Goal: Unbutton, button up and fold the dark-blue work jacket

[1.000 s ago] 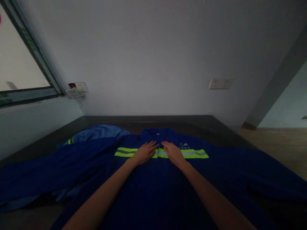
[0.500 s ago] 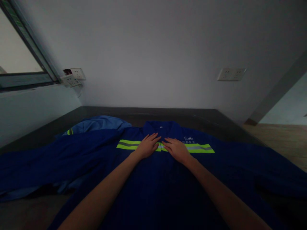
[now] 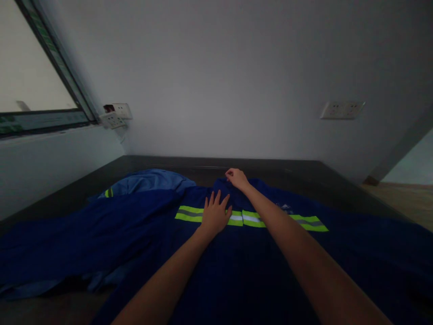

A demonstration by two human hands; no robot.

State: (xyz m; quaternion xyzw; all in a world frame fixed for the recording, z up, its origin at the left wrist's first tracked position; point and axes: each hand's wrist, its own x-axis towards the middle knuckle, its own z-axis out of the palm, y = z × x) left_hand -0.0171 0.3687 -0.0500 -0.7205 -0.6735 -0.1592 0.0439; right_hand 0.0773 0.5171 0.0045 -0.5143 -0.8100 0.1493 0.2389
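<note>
A dark blue work jacket (image 3: 216, 262) lies face up with its sleeves spread to both sides. A yellow-green and silver reflective band (image 3: 189, 214) crosses its chest, split at the front opening. My left hand (image 3: 216, 215) rests flat on the chest and band, its fingers spread. Further up, my right hand (image 3: 237, 177) is at the collar (image 3: 219, 184), thumb and fingers pinched together on its back edge. My right forearm covers part of the band and collar. A pale print (image 3: 284, 206) shows on the chest to the right.
A lighter blue garment (image 3: 152, 179) lies bunched behind and under the left sleeve. The dark tabletop (image 3: 287, 167) meets a grey wall with a socket plate (image 3: 343, 110) on the right. More sockets (image 3: 113, 119) and a window (image 3: 40, 122) are at left.
My right hand has moved from the reflective band up to the collar, and its fingers have closed. My left hand stays on the chest, fingers more spread. The view has shifted slightly left.
</note>
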